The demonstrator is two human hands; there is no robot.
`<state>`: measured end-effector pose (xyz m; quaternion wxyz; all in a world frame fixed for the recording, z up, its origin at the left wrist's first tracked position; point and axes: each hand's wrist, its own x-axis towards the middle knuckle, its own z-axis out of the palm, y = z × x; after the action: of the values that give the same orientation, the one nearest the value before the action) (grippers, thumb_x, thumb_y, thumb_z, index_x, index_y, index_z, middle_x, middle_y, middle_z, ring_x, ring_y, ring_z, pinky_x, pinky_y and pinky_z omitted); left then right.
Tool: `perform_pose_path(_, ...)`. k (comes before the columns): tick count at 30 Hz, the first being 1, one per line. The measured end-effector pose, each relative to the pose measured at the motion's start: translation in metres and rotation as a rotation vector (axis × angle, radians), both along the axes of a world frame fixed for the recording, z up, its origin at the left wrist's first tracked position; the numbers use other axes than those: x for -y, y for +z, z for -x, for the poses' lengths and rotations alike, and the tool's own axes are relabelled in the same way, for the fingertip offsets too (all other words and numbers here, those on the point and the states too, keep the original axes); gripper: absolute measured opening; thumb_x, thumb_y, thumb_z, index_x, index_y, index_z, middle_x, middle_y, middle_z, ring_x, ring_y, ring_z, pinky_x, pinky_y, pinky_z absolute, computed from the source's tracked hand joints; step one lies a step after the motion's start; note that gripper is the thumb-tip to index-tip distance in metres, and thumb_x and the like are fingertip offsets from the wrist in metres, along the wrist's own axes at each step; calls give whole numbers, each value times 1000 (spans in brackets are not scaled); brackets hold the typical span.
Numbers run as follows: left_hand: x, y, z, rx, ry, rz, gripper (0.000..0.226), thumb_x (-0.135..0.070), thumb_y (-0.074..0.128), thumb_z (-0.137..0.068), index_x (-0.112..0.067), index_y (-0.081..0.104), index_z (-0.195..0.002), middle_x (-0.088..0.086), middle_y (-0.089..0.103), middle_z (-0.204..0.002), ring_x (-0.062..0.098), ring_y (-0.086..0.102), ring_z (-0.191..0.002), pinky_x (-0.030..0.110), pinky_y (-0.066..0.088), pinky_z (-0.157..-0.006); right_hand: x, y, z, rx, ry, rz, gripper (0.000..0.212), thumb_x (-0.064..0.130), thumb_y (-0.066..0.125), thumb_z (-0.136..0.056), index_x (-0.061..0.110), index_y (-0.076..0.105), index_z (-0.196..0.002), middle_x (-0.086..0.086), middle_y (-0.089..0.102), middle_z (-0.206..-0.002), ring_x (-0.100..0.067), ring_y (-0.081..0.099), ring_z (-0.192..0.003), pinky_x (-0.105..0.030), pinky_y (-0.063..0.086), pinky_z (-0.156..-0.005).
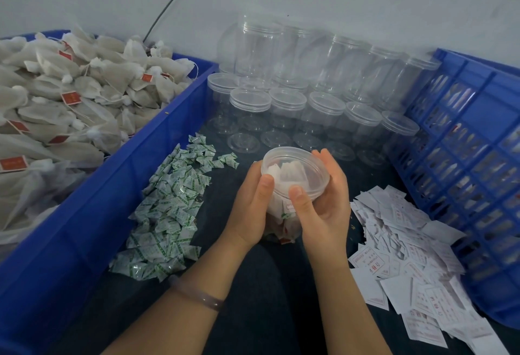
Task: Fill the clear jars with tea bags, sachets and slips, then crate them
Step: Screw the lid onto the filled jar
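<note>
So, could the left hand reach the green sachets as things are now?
Probably yes: the sachets lie open just beside the left hand, nothing between, but it must first release the jar.

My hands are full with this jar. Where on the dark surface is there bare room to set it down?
For the jar, the widest bare patch of dark surface runs between the green sachets and the white slips. A smaller one lies between the slips and the empty jars. The back is crowded with jars; the piles cover both sides.
</note>
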<state>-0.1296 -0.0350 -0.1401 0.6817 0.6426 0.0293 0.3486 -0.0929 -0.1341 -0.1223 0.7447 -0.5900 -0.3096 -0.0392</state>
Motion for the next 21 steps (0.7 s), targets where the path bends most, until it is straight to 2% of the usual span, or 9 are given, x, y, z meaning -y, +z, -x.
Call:
perform_pose_path(3,-1,-1,-1,1,-1,-4,70,-55,36,-81,-1,52,-121,15,62,-118,25,60,-109,33,49,-94,0,1,2,9,2,11,65,33,73,-69,27,47,-129,10,62,-121,-11,62,-113,-28,52,-93)
perform_pose_path(6,0,0,-1,-17,12,0,65,-56,40,-80,-5,55,-118,11,64,-114,21,61,-107,30,49,-91,-1,2,3,-4,9,31,65,37,72,-67,26,48,-127,7,60,-121,-13,62,-111,-29,54,-90)
perform_pose_path(9,0,0,-2,-33,21,33,54,-57,41,-79,-16,59,-109,2,66,-107,10,62,-99,24,49,-86,-1,0,2,5,-11,38,61,35,72,-66,18,50,-121,-11,57,-125,-28,59,-115,-49,52,-95)
perform_pose_path(11,0,1,-3,-40,13,62,54,-58,41,-79,-17,60,-108,5,67,-108,15,63,-102,31,50,-89,-1,0,1,16,-23,36,55,34,72,-67,18,51,-115,-20,52,-129,-35,56,-118,-56,48,-97)
perform_pose_path(13,0,0,-4,-37,11,64,60,-59,40,-80,-12,60,-112,9,66,-112,21,62,-106,36,49,-93,-1,-1,0,18,-28,28,51,37,69,-70,18,51,-113,-19,50,-133,-32,56,-120,-48,50,-97)
perform_pose_path(15,-1,-1,-3,-21,22,36,61,-59,37,-82,-12,58,-114,7,66,-113,18,62,-107,32,48,-92,-1,-2,-1,6,-7,-6,45,40,62,-76,17,52,-114,-12,49,-137,-18,54,-125,-31,49,-97)
perform_pose_path(17,-1,-1,-1,-9,2,12,62,-58,37,-81,-11,55,-117,8,64,-116,18,60,-109,31,48,-93,-2,-3,-1,24,1,-20,43,40,54,-85,11,52,-117,-7,50,-139,-7,50,-129,-20,44,-98)
perform_pose_path(19,-3,0,0,-24,-28,-30,58,-56,41,-79,-15,54,-118,4,62,-116,13,59,-108,26,47,-93,-2,-6,-3,31,-4,-55,37,36,50,-91,11,52,-119,-2,57,-130,-8,56,-121,-20,46,-95)
perform_pose_path(21,-4,2,1,-66,-36,-23,47,-56,42,-80,-24,55,-112,-5,63,-110,0,60,-102,16,46,-88,-1,-5,-6,-64,-3,-123,29,31,48,-95,18,52,-121,-4,60,-121,-17,60,-111,-29,50,-92)
